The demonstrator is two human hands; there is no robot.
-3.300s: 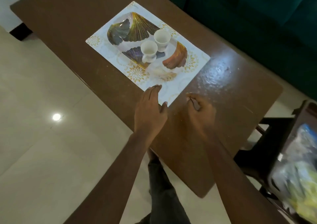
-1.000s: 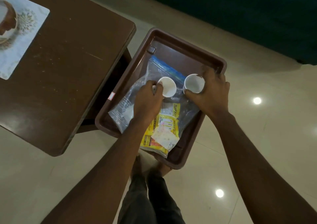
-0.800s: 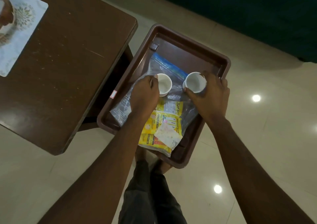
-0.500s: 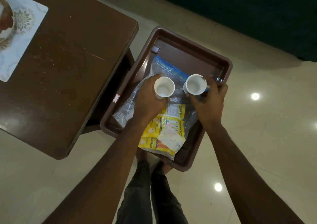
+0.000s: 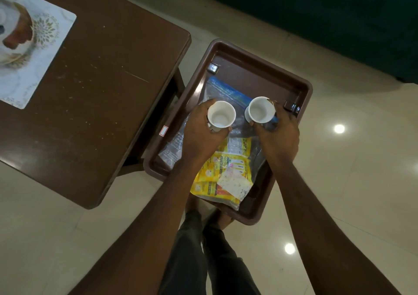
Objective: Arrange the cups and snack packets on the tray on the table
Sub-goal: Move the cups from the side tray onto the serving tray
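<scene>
My left hand (image 5: 201,134) grips a white cup (image 5: 221,117), mouth up, above the brown bin (image 5: 260,61). My right hand (image 5: 277,136) grips a second white cup (image 5: 259,109) beside it. Both cups hang over clear bags (image 5: 222,91) and yellow snack packets (image 5: 222,177) lying in the bin. The patterned white tray (image 5: 34,52) lies on the brown table (image 5: 108,73) at the far left, partly cut off by the frame edge.
The bin sits just right of the table's corner, lower than the tabletop. Pale tiled floor (image 5: 362,181) surrounds it. A dark green sofa (image 5: 339,12) runs along the top. My legs (image 5: 203,260) stand below the bin.
Both hands took a cup each out of the bin and lifted them higher. Earlier still, the hands were at the tray on the table and the view swung right to the bin.
</scene>
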